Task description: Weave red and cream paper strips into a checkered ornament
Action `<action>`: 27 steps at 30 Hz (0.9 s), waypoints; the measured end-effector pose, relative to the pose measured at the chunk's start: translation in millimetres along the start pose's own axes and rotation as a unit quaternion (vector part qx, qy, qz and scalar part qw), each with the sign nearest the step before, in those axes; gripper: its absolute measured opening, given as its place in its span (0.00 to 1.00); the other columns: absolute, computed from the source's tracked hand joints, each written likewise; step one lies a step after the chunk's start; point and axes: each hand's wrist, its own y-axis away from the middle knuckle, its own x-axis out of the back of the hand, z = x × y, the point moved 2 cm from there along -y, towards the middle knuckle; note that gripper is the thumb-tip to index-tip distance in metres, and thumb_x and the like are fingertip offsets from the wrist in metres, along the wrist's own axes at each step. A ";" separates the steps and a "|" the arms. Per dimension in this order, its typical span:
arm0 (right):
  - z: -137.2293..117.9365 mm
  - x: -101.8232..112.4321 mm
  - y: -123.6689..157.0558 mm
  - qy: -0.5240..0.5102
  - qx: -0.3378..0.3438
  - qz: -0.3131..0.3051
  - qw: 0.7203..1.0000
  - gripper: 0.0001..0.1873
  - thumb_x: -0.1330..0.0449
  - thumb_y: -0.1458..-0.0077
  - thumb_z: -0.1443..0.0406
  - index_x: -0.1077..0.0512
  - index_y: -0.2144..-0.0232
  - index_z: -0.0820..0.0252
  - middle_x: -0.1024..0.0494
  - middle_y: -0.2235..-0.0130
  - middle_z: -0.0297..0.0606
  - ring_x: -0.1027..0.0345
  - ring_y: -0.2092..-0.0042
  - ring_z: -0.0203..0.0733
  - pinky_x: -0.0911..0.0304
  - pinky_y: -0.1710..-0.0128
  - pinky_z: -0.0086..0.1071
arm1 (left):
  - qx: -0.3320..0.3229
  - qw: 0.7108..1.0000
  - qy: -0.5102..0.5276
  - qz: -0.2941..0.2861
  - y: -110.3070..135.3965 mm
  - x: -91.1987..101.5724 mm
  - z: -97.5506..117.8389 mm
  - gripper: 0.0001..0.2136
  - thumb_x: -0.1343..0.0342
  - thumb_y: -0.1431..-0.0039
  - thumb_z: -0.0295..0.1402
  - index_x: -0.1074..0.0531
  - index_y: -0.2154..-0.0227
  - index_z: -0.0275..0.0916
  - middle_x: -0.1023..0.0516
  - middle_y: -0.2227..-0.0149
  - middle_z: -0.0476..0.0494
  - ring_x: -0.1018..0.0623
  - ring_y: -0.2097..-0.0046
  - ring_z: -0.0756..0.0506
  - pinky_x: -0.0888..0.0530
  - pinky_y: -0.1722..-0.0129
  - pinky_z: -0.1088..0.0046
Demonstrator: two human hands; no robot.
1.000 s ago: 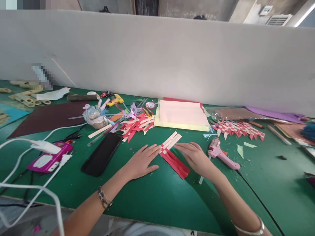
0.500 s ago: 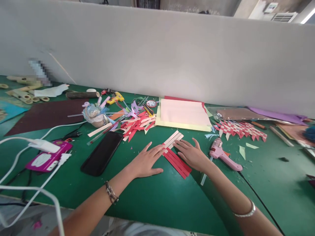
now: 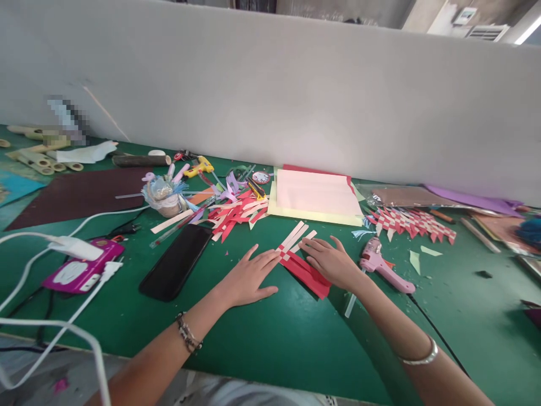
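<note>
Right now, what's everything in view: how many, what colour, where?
Partly woven paper: one, red and pale pink, front centre
Loose paper strips: many, mostly red and pink, middle
Paper stack: one, pink, yellow and red, back centre
Checked woven paper: count unclear, red and pink, right
Glue gun: one, pink, right
Second glue gun: one, yellow, back left
Phone: one, black, left of centre
Power strip: one, magenta, left
Cables: several, white and black, left
Large sheet: one, dark brown, left
Bamboo pieces: several, tan, far left
Table: one, green, underneath
Partition: one, grey, behind
Smaller clutter: uncountable, mixed colours, mostly back
Left hand: one, bare, front centre-left
Right hand: one, bare, front centre-right
</note>
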 end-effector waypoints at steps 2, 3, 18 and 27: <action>2.8 2.0 -2.0 0.002 0.007 -0.004 1.000 0.23 0.61 0.39 0.61 0.44 0.43 0.49 0.40 0.41 0.36 0.45 0.43 0.46 0.55 0.44 0.55 | 0.006 1.000 0.004 -0.005 0.2 0.6 0.4 0.29 0.64 0.39 0.50 0.55 0.39 0.39 0.46 0.39 0.43 0.45 0.39 0.44 0.60 0.39 0.58; 4.2 2.9 -3.0 0.004 0.010 -0.006 1.000 0.23 0.61 0.39 0.61 0.44 0.43 0.49 0.40 0.41 0.36 0.45 0.43 0.46 0.55 0.45 0.56 | 0.008 1.000 0.005 -0.007 0.2 0.7 0.6 0.29 0.64 0.39 0.50 0.54 0.39 0.39 0.45 0.39 0.42 0.45 0.39 0.44 0.60 0.39 0.58; 7.5 12.1 -13.1 -0.042 0.007 0.021 0.999 0.23 0.63 0.39 0.62 0.45 0.43 0.53 0.42 0.41 0.40 0.49 0.42 0.44 0.50 0.45 0.48 | 0.011 1.000 -0.005 -0.003 -1.3 -2.5 2.6 0.32 0.67 0.40 0.52 0.56 0.39 0.37 0.51 0.37 0.40 0.49 0.37 0.42 0.57 0.40 0.58; 4.7 -0.6 -21.2 -0.021 0.014 0.004 1.000 0.22 0.63 0.39 0.64 0.44 0.44 0.50 0.38 0.44 0.42 0.45 0.44 0.46 0.53 0.47 0.52 | 0.023 1.000 -0.011 -0.001 6.2 -0.5 5.2 0.32 0.67 0.41 0.54 0.56 0.39 0.39 0.47 0.38 0.40 0.45 0.39 0.42 0.57 0.40 0.59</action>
